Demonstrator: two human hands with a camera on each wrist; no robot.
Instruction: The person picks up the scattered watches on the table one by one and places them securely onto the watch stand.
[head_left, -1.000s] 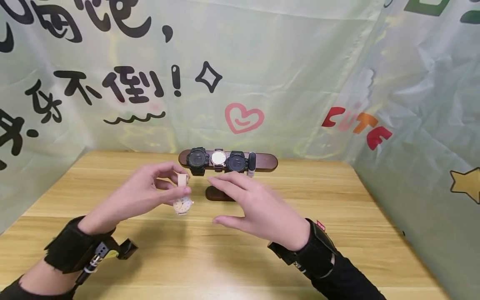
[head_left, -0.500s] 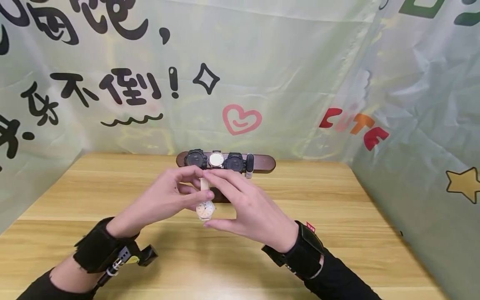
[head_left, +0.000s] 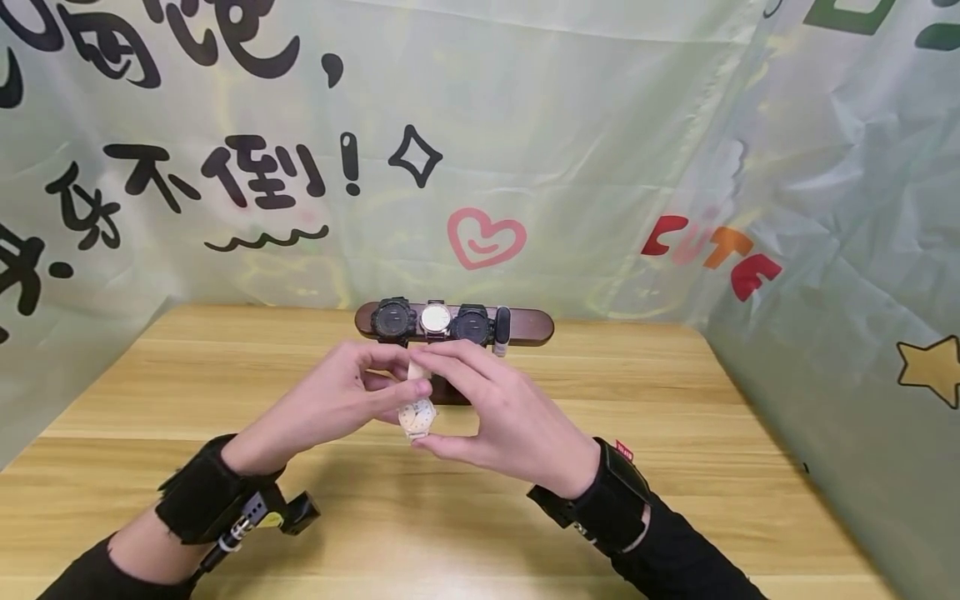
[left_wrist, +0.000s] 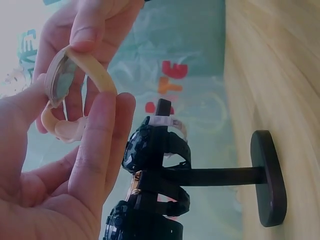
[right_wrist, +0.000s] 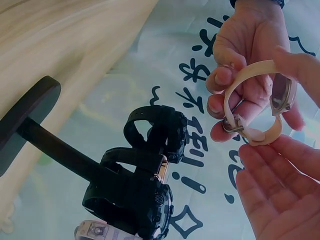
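Observation:
A wristwatch with a pale cream strap [head_left: 417, 418] is held up between both hands in front of the stand, its white dial facing the head camera. The left hand [head_left: 352, 392] grips it from the left, thumb by the dial and fingers against the strap. From the right, the right hand [head_left: 510, 408] holds it with fingers at the upper strap and thumb at the lower end. In the right wrist view the strap forms a closed loop, with its metal buckle [right_wrist: 232, 125] beside the left fingertips. The left wrist view shows the case [left_wrist: 59, 80] edge-on.
Behind the hands stands a dark wooden watch stand [head_left: 532, 327]. Its bar carries two chunky black watches, a light-dialled watch [head_left: 436, 318] between them, and a slim black band [head_left: 502, 323]. The wooden table [head_left: 675, 467] ends at printed cloth walls.
The left hand has carried the cream watch rightward to the right hand. The right thumb and fingers, apart from the watch earlier, now hold it too.

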